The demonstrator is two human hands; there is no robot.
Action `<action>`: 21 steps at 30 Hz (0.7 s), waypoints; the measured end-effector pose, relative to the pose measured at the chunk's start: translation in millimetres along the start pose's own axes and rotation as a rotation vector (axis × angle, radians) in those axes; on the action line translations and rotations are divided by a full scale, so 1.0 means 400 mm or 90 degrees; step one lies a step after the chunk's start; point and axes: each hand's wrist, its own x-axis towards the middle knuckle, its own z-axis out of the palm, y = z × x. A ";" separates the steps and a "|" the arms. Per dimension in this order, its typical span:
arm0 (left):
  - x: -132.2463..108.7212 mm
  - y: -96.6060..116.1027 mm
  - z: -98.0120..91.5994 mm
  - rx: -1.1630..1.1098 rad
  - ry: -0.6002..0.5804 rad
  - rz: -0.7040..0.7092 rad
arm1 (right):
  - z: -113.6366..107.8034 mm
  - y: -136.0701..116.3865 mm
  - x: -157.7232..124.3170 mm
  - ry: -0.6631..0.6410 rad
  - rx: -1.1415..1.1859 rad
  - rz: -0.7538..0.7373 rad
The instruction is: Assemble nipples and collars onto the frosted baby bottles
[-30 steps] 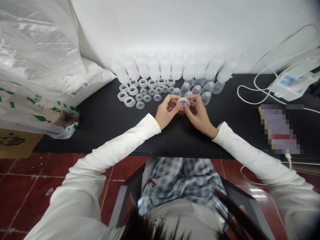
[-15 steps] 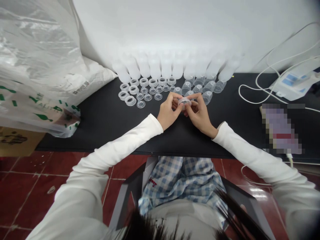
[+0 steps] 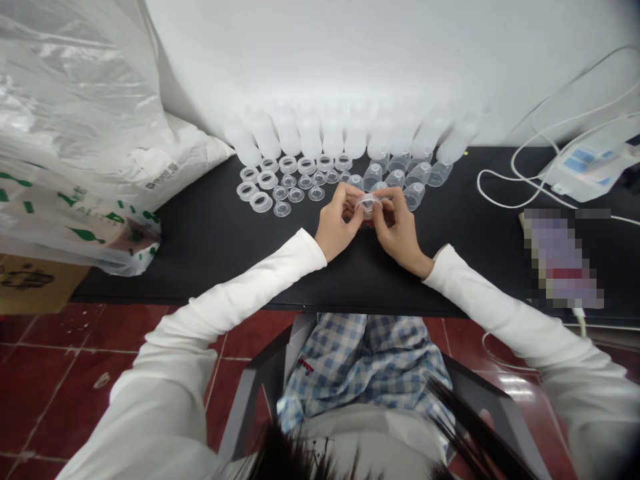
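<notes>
Just above the black table, my left hand [image 3: 340, 220] and my right hand [image 3: 399, 230] meet at a translucent bottle collar ring [image 3: 368, 200]. Fingers and thumbs of both hands pinch its rim from either side. Something clear shows inside the ring, perhaps a bottle nipple; the fingers partly cover it. To the left of my hands lie several loose collar rings [image 3: 261, 202] and clear bottle nipples [image 3: 296, 194]. Clear dome-shaped caps [image 3: 414, 196] stand just behind and to the right of my right hand.
White baby bottles [image 3: 309, 137] line the wall behind the parts. Plastic bags [image 3: 110, 227] and a white sack [image 3: 185, 160] fill the left. At the right are a phone [image 3: 563, 257], a white box-shaped device [image 3: 583, 170] and loose cables [image 3: 515, 175] on the black table [image 3: 240, 267].
My fingers have shifted slightly around the collar ring, and its round opening shows more clearly now. Both hands stay in nearly the same place; the other parts have not moved.
</notes>
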 end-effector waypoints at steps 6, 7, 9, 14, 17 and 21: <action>0.000 -0.005 0.004 -0.009 0.017 0.023 | 0.010 0.008 0.006 0.023 -0.001 -0.007; 0.000 -0.007 0.004 -0.025 0.014 0.019 | 0.010 0.011 0.007 0.017 0.006 -0.009; -0.001 -0.011 0.002 -0.055 0.008 0.006 | 0.007 0.016 0.009 -0.001 0.029 -0.010; -0.004 -0.008 -0.006 -0.088 -0.026 0.001 | -0.007 0.010 0.010 -0.042 0.060 -0.028; -0.004 -0.007 -0.011 -0.055 -0.030 0.039 | -0.011 0.006 0.010 -0.027 0.057 -0.040; 0.001 -0.011 -0.017 -0.008 -0.020 0.069 | -0.007 0.012 0.008 -0.004 0.054 -0.040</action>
